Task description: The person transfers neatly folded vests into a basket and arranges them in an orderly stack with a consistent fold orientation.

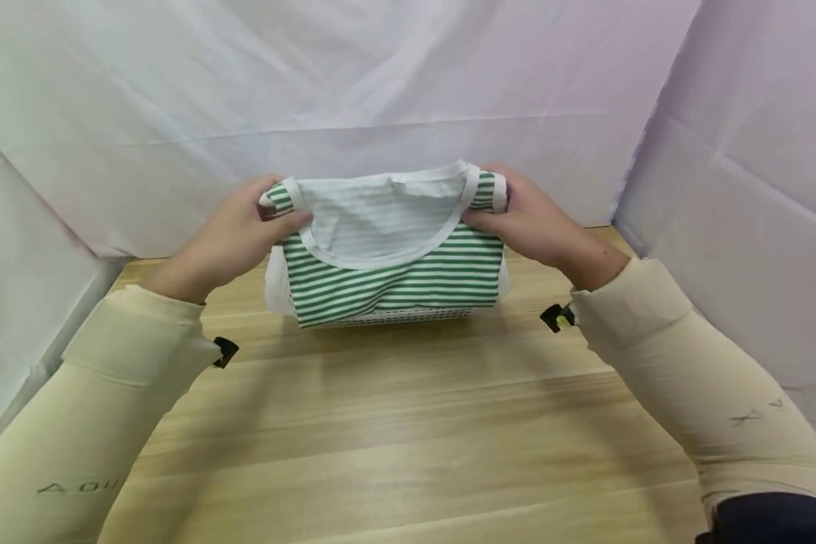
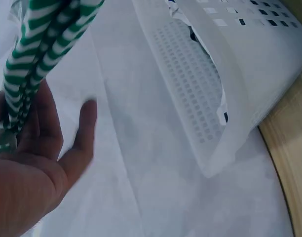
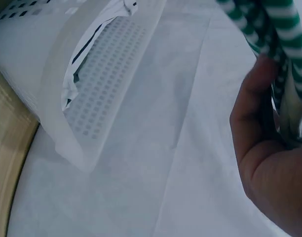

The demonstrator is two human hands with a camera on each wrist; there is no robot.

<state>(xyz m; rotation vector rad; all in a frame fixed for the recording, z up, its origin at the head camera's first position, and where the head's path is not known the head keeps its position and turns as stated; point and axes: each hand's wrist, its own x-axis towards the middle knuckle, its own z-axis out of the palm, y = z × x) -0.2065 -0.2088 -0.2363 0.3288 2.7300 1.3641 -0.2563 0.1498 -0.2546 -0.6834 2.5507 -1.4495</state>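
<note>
A green-and-white striped shirt (image 1: 401,276) with a wide white-trimmed neckline hangs folded between both hands, above a white perforated basket (image 1: 280,283). My left hand (image 1: 234,238) pinches its left shoulder, thumb at the front near the neckline. At the other shoulder my right hand (image 1: 540,223) grips the cloth the same way. Both wrist views show striped fabric bunched in the fingers, apart from the basket (image 2: 269,69). White cloth with dark edges (image 3: 92,47) lies inside the basket. In the head view the shirt hides most of the basket.
The basket stands toward the back of a wood-grain table (image 1: 394,423). White sheets (image 1: 353,68) hang behind the table and along both sides. Small black pieces (image 1: 226,352) stick out from each sleeve near the wrist.
</note>
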